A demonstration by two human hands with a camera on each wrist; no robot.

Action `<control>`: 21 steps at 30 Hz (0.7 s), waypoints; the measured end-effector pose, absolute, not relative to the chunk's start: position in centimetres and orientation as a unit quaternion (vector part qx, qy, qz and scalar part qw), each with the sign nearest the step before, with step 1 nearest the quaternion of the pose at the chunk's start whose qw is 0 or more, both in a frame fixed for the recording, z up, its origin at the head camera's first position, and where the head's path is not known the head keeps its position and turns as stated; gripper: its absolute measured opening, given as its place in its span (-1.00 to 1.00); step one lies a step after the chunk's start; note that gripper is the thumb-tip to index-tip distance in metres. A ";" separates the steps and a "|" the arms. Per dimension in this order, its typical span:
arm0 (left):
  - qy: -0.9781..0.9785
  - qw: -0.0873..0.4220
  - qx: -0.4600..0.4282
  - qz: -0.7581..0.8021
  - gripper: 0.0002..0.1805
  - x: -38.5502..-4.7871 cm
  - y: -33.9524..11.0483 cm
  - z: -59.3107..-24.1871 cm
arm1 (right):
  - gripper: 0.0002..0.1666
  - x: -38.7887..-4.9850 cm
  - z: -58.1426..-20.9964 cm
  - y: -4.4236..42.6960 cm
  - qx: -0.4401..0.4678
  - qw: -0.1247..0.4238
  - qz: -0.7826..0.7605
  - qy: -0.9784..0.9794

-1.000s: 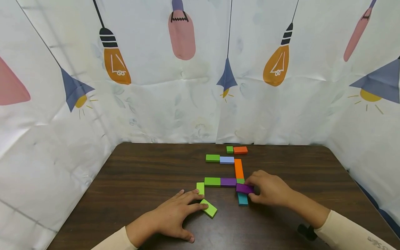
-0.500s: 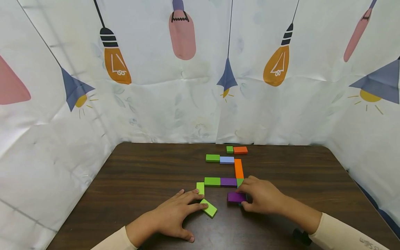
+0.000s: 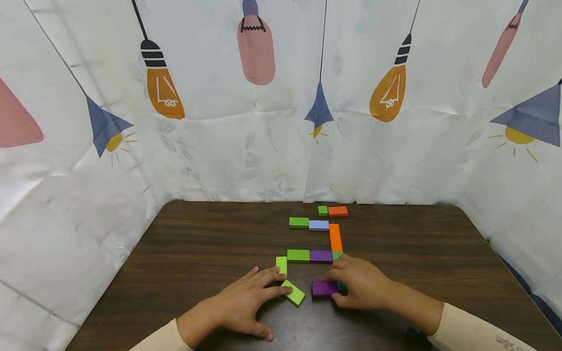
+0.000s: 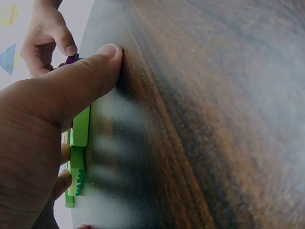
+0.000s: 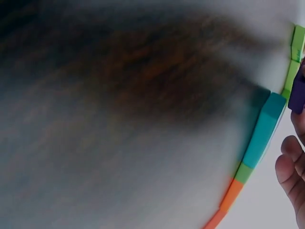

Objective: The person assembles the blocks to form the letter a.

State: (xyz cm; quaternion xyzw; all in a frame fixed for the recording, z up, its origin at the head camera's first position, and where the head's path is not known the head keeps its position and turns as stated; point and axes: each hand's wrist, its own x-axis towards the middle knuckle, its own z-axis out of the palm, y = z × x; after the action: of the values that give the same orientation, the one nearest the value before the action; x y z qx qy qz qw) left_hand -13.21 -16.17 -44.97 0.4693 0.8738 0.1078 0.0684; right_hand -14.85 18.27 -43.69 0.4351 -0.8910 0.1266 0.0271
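My right hand (image 3: 364, 285) pinches a purple block (image 3: 323, 288) by its right end, between thumb and fingers. In the right wrist view that block (image 5: 297, 93) appears raised above the table. Just behind it, the teal block (image 5: 264, 131) lies on the table, mostly covered by my right hand in the head view. My left hand (image 3: 246, 302) rests with spread fingers, its fingertips on two lime green blocks: an upright-running one (image 3: 282, 263) and a slanted one (image 3: 295, 295) just below it. The thumb of my left hand touches the table.
Beyond the hands lie a green block (image 3: 298, 255), another purple block (image 3: 321, 256) and an orange block (image 3: 335, 237), joined end to end. Farther back are a green block (image 3: 299, 223) beside a light blue one (image 3: 319, 225), and a red-orange block (image 3: 337, 211) near the table's far edge.
My right hand has carried the purple block left and toward the near edge, from over the teal block to a spot right of the slanted lime block. My left hand stays still.
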 end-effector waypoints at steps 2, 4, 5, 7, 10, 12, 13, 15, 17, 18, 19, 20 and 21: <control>0.874 0.068 0.468 0.108 -0.02 -13.2 -16.2 -45.0 | -0.66 -14.7 -43.7 18.1 0.441 0.025 0.123 -0.889; 0.874 0.068 0.468 0.108 -0.02 -13.2 -16.2 -45.0 | -0.66 -14.6 -43.6 17.9 0.448 0.027 0.119 -0.886; 0.874 0.068 0.468 0.109 -0.02 -13.2 -16.2 -45.0 | -0.66 -14.5 -43.6 17.8 0.450 0.026 0.117 -0.885; 0.874 0.069 0.468 0.111 -0.01 -13.2 -16.2 -45.0 | -0.66 -14.5 -43.7 17.7 0.454 0.026 0.109 -0.884; 0.874 0.069 0.468 0.112 -0.01 -13.2 -16.2 -45.0 | -0.66 -14.3 -43.7 17.5 0.456 0.021 0.100 -0.884; 0.874 0.070 0.468 0.114 -0.01 -13.2 -16.2 -45.0 | -0.67 -14.3 -43.8 17.3 0.457 0.017 0.095 -0.884; 0.874 0.069 0.468 0.114 -0.01 -13.2 -16.2 -45.0 | -0.67 -14.2 -43.8 17.3 0.457 0.013 0.094 -0.885; 0.874 0.068 0.468 0.115 -0.01 -13.2 -16.2 -45.1 | -0.68 -14.2 -43.9 17.2 0.458 0.011 0.091 -0.884; 0.873 0.068 0.469 0.115 -0.01 -13.2 -16.2 -45.1 | -0.67 -14.2 -44.0 17.1 0.457 0.007 0.086 -0.885; 0.873 0.067 0.470 0.115 0.00 -13.2 -16.2 -45.1 | -0.67 -14.2 -44.0 17.1 0.457 0.005 0.083 -0.886; 0.872 0.067 0.470 0.115 0.00 -13.2 -16.2 -45.1 | -0.67 -14.2 -44.1 17.0 0.456 0.001 0.080 -0.886; 0.872 0.068 0.470 0.116 -0.01 -13.3 -16.3 -45.1 | -0.67 -14.3 -44.1 17.0 0.456 -0.002 0.077 -0.887; 0.872 0.069 0.470 0.116 0.00 -13.3 -16.3 -45.1 | -0.67 -14.3 -44.1 16.9 0.456 -0.005 0.075 -0.887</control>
State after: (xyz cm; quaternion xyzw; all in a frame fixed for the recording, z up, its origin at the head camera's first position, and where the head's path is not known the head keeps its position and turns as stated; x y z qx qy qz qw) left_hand -13.27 -16.26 -45.06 0.4702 0.8722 0.1158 0.0687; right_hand -14.28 16.93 -44.12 0.4557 -0.8869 0.0748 -0.0046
